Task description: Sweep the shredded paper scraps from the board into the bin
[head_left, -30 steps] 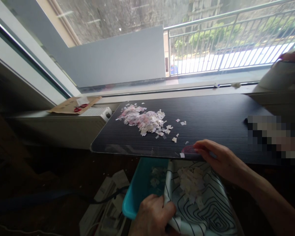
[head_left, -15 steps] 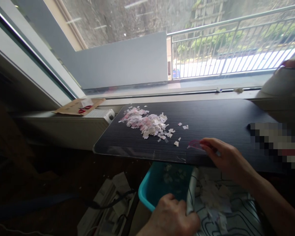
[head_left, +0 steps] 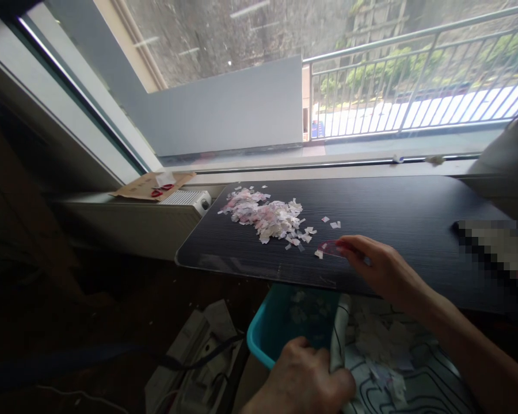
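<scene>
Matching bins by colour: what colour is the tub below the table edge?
Turquoise; the tub shows best in the head view.

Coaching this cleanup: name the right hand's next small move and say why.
Probably reach the pink card in the right hand past the scrap pile and drag it toward the near edge of the table: the pile lies left of and beyond the card, and the left hand holds the patterned cloth at the teal basin below that edge.

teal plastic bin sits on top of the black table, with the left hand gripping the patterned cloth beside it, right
No. The teal plastic bin sits below the front edge of the black wood-grain table, not on it, as the head view shows. The left hand does grip the white line-patterned cloth beside it.
</scene>
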`<state>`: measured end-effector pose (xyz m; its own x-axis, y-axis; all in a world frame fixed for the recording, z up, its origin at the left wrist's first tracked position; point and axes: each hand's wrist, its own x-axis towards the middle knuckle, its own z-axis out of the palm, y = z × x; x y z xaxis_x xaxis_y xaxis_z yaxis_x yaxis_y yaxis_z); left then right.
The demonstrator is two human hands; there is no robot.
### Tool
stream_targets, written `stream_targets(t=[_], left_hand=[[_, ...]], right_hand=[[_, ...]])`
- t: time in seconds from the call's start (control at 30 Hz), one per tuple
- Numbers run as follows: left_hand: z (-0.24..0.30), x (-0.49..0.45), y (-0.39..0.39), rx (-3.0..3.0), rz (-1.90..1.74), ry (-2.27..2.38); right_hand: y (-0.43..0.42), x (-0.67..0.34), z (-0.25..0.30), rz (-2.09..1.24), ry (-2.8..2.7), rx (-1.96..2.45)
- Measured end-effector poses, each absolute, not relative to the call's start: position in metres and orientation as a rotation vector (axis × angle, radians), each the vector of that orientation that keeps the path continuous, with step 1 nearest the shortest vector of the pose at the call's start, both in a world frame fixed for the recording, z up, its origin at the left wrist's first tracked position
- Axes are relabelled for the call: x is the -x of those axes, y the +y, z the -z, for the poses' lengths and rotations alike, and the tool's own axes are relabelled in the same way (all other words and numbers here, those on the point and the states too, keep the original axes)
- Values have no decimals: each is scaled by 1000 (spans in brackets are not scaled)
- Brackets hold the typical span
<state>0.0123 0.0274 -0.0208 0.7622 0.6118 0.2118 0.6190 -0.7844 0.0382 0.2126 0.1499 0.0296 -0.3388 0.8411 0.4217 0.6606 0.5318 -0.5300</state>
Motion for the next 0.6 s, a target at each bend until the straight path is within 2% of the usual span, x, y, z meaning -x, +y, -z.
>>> stream_targets(t=[0.17, 0.4, 0.6], left_hand=[[32, 14, 23, 2914, 397, -1200], [45, 39, 8, 2870, 355, -1437], [62, 39, 5, 2781, 493, -1396]], right_hand=[[154, -219, -33, -382, -2170, 1235], [213, -242, -25, -152, -1955, 1587], [204, -230, -18, -307, -2069, 1391]])
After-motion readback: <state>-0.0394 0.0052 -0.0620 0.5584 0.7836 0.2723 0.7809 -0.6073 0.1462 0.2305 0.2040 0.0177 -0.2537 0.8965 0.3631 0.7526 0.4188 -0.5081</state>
